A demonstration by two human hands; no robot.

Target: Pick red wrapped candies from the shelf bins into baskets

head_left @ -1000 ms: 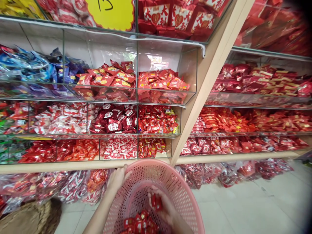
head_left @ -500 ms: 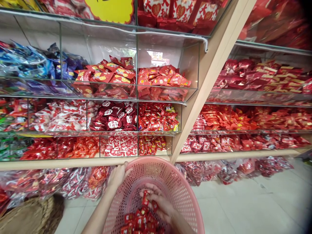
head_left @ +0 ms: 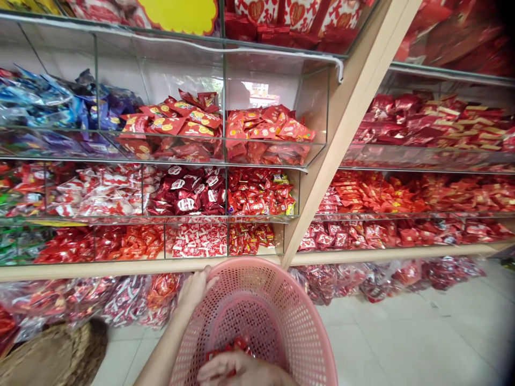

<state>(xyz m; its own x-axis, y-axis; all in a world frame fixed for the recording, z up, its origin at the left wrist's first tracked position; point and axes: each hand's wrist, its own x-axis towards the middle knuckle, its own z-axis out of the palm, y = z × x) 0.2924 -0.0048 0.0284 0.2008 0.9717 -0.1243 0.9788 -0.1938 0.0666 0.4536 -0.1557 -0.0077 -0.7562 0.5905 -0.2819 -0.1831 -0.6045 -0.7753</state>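
My left hand (head_left: pixel 197 289) is closed over the far left rim of a pink perforated plastic basket (head_left: pixel 309 316). Inside it, at the bottom of the head view, lie small red-wrapped candies (head_left: pixel 240 343). Over them bends my right hand (head_left: pixel 237 370), back upward, with its fingers curled around some of the candies. Part of the pile is covered by that hand, and the lower frame edge cuts off the near side of the basket.
Shelves of clear bins with wrapped sweets (head_left: pixel 199 238) rise in front, split by a slanting wooden post (head_left: pixel 317 198). Bagged candies (head_left: pixel 333 279) line the floor below the shelves. A woven brown basket (head_left: pixel 52 354) stands at lower left; pale tiles (head_left: pixel 386 343) extend at right.
My right hand has moved down and left within the basket, turning its back upward over the candies. The single candy it held up is out of sight. My left hand stays on the rim.
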